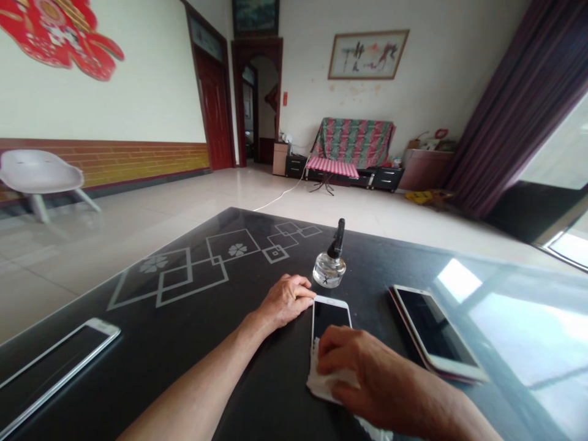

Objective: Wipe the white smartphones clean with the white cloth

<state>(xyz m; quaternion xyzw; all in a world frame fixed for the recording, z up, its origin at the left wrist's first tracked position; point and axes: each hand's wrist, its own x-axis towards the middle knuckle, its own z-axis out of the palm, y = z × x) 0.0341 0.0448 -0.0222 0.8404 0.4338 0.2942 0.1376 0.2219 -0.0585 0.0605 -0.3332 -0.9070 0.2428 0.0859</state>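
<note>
A white smartphone (331, 313) with a dark screen lies on the glossy black table in front of me. My left hand (285, 300) is closed at its upper left corner, fingertips pressing against the edge. Over the phone's lower half, my right hand (358, 361) is closed on a crumpled white tissue (321, 381) that lies against the screen. The hand and tissue hide the lower end of the phone. Just beyond its top edge stands a clear round bottle (329, 271) with a black top and some clear liquid inside.
A larger white-framed device (436, 327) in a reddish case lies right of my right hand. Another silver-white device (59, 361) is at the table's left edge. More white tissue (375, 430) shows under my right wrist. A white chair (41, 174) stands beyond the table (257, 269).
</note>
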